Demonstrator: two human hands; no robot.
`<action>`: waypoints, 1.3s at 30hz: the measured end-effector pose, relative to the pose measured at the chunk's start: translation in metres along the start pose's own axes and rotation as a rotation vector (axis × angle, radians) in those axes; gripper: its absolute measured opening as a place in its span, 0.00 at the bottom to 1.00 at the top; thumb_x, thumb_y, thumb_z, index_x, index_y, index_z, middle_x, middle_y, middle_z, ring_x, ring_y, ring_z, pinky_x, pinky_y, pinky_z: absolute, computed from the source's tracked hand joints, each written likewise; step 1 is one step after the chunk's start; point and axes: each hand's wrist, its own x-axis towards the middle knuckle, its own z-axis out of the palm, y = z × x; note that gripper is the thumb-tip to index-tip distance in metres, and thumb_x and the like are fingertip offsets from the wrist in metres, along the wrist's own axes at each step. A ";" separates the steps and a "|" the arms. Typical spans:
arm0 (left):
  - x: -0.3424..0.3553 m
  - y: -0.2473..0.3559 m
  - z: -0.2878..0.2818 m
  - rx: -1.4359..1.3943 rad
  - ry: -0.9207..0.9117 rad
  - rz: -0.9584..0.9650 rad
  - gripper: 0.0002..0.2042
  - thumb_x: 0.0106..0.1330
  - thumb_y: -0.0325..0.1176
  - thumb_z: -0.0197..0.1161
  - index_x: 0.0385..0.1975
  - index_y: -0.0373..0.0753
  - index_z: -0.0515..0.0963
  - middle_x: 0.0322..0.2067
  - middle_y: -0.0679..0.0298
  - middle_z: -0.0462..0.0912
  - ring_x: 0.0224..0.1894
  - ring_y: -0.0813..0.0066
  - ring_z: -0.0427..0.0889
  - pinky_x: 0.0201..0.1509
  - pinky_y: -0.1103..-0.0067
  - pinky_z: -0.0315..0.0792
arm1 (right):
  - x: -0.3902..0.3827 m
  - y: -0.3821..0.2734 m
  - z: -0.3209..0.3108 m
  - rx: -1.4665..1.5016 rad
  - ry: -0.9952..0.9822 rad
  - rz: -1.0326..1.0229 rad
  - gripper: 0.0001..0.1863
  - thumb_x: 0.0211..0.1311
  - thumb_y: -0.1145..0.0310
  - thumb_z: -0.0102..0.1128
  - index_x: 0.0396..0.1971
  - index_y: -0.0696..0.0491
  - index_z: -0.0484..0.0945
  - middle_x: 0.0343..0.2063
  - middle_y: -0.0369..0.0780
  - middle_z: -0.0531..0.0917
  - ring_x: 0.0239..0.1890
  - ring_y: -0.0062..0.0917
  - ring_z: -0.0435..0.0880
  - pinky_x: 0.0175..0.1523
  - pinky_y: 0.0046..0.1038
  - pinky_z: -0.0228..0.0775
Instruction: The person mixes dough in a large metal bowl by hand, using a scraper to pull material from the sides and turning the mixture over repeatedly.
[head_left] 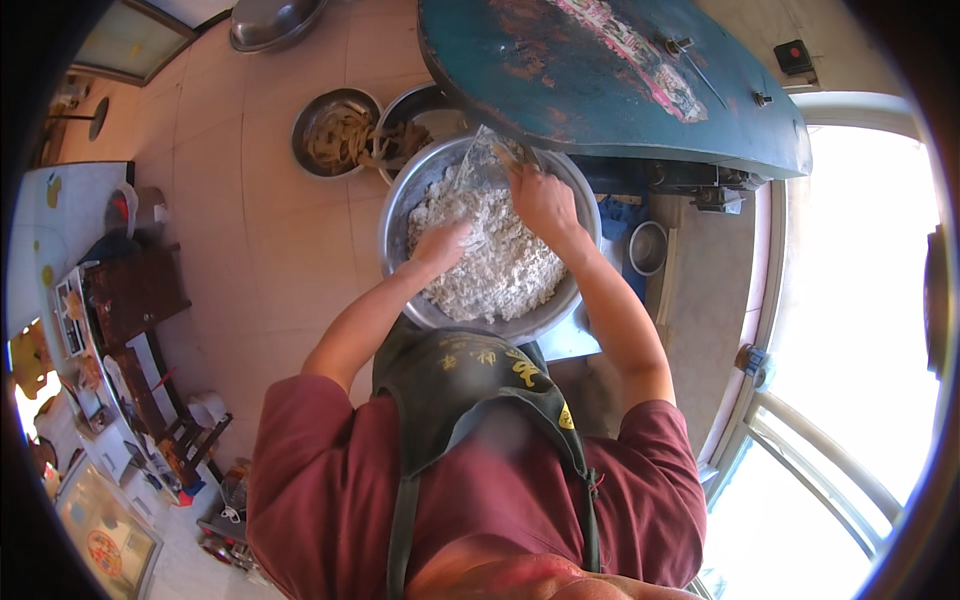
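Item: wide metal basin, in front of the person's lap; landmark for all entries below.

Contents: pale, crumbly flour mixture, heaped within the basin's wall, loose and lumpy.

Left hand: inside the basin, left of its middle, fingertips in the mixture; blurred and partly buried, so whether the fingers are spread or together cannot be told.

Right hand: over the basin's far right part, fingers curled, gripping a clear vessel, which lies tilted over the basin's far edge.

Metal bowl: beyond the basin, to its left; holds pale brown strips.

Second bowl: just behind the basin, partly hidden; darker pieces inside.

Blue-green panel: beyond the basin and to its right; paint worn.

Small metal bowl: right of the basin, apart from it.

Dark apron: worn by the person, at the basin's near side; yellow markings.
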 end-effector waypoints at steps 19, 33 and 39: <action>0.044 0.099 -0.052 0.127 0.058 -0.068 0.18 0.59 0.24 0.60 0.50 0.37 0.70 0.44 0.50 0.74 0.43 0.47 0.79 0.47 0.57 0.74 | 0.015 0.028 0.022 0.127 0.104 0.081 0.16 0.68 0.61 0.46 0.41 0.58 0.76 0.29 0.56 0.84 0.34 0.51 0.84 0.38 0.50 0.76; 0.068 0.080 -0.039 0.119 0.356 0.235 0.25 0.55 0.17 0.55 0.57 0.30 0.68 0.59 0.45 0.68 0.64 0.46 0.66 0.66 0.62 0.64 | 0.010 0.037 0.038 0.191 0.189 0.061 0.19 0.68 0.56 0.50 0.37 0.58 0.79 0.22 0.57 0.81 0.26 0.54 0.82 0.33 0.51 0.74; 0.025 0.046 -0.022 0.085 -0.010 0.193 0.24 0.61 0.26 0.60 0.59 0.37 0.68 0.61 0.47 0.67 0.65 0.46 0.65 0.65 0.61 0.65 | 0.010 0.018 0.004 0.156 0.091 0.067 0.20 0.68 0.60 0.45 0.42 0.61 0.80 0.26 0.55 0.84 0.31 0.51 0.85 0.39 0.48 0.78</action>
